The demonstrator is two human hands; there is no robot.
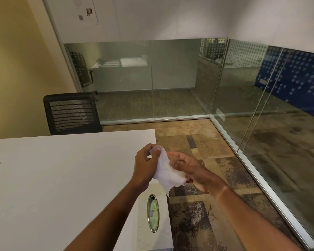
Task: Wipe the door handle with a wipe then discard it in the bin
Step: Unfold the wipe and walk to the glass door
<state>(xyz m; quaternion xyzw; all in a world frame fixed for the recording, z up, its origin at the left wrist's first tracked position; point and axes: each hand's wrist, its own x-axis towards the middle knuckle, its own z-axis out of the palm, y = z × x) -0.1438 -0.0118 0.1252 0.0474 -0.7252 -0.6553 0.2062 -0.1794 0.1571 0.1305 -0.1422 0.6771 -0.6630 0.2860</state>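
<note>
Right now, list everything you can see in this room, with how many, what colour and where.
White rectangular table: one, white, lower left.
Gold-rimmed oval dish: one, greenish centre, on a pale surface at the table's right edge.
Black mesh office chair: one, black, behind the table by the yellow wall.
Glass partition walls: clear, frosted dots, far and right sides.
Patchwork carpet: brown, grey, floor.
White crumpled wipe: one, held between both hands.
Left hand: fingers pinch the wipe's top.
Right hand: under the wipe.
</note>
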